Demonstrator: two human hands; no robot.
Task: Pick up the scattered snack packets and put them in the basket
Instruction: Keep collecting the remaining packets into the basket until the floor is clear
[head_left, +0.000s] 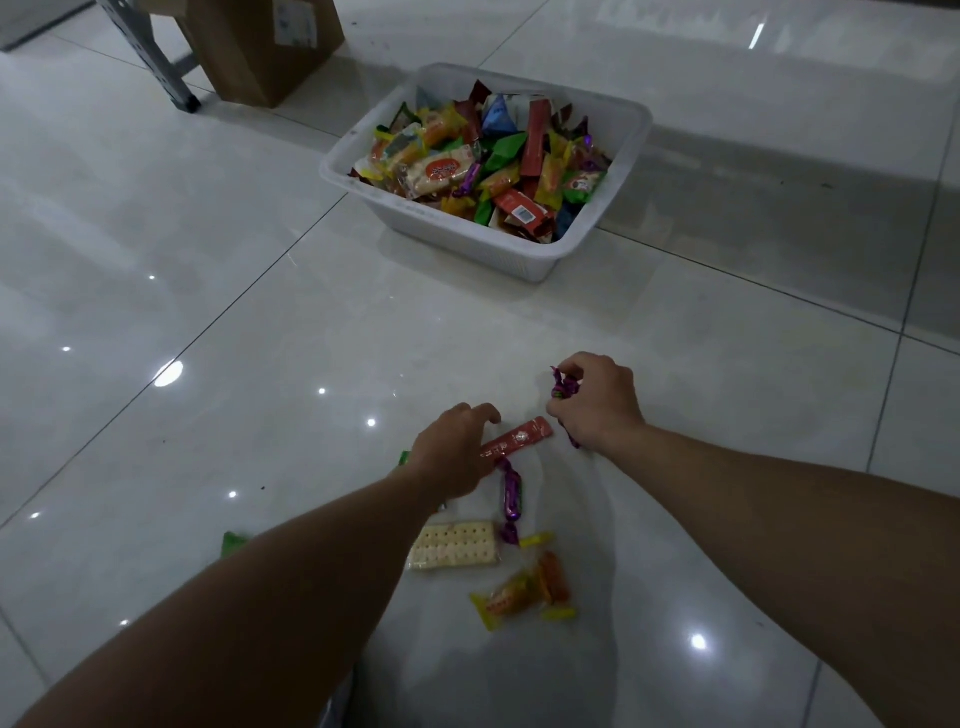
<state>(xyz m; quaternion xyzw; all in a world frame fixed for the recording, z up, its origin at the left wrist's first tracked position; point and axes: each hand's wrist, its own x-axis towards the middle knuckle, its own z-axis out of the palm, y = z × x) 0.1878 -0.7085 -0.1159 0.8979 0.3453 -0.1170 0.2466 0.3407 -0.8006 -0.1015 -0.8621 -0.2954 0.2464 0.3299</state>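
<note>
The left hand (457, 452) covers one end of the red stick packet (519, 439); its grip cannot be told. The right hand (597, 400) hides part of a purple candy (562, 387). The left forearm (311, 561) hides most of a near-left green packet (234, 541).

Dim, glare spots on glossy floor (208, 291)

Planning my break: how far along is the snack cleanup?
Mostly done: the basket is heaped with snacks. In hand: the right hand pinches a purple candy; the left hand covers one end of the red stick packet. Left on the floor: a second purple candy, the cracker packet, two orange packets, and a green packet by the left arm.
</note>
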